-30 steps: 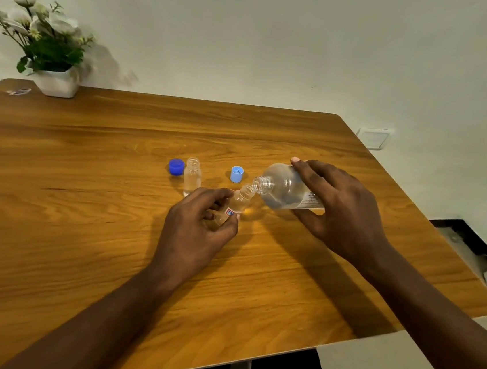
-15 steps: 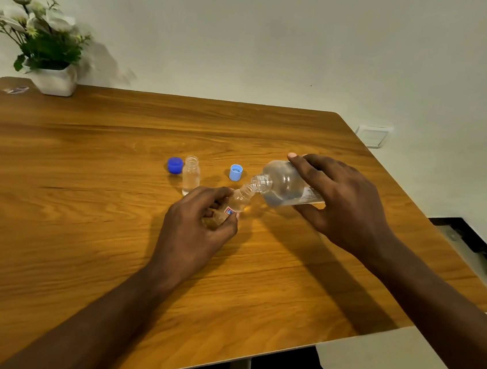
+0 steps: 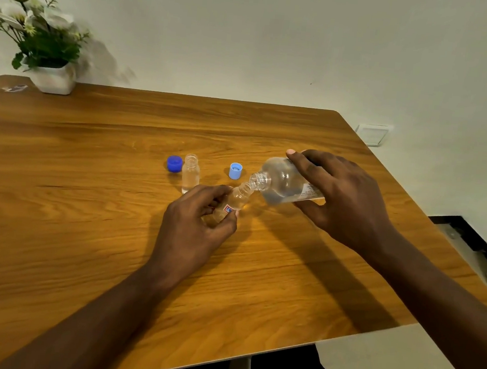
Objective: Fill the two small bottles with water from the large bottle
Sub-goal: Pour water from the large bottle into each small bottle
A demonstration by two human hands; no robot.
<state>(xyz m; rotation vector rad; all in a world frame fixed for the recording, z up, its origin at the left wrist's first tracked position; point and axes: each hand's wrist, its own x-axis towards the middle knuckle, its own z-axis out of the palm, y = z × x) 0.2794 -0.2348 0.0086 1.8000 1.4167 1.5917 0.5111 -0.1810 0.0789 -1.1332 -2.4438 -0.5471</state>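
now left hand (image 3: 192,230) grips tilted small bottle (image 3: 237,199), right hand (image 3: 345,201) grips large bottle (image 3: 281,182).

Warm, moderately bright indoor light spreads evenly over the wooden surface (image 3: 84,197), apparently from overhead and somewhat left. The right hand (image 3: 345,201) and its arm throw a broad, soft-edged dark shadow beneath them, and the plant (image 3: 38,33) casts a faint grey one rightward on the wall (image 3: 281,38). A pale sheen crosses the surface's far half. Small highlights glint on the large bottle (image 3: 284,182). The left hand (image 3: 196,224) looks slightly soft. The wide lens bows the surface's edges.
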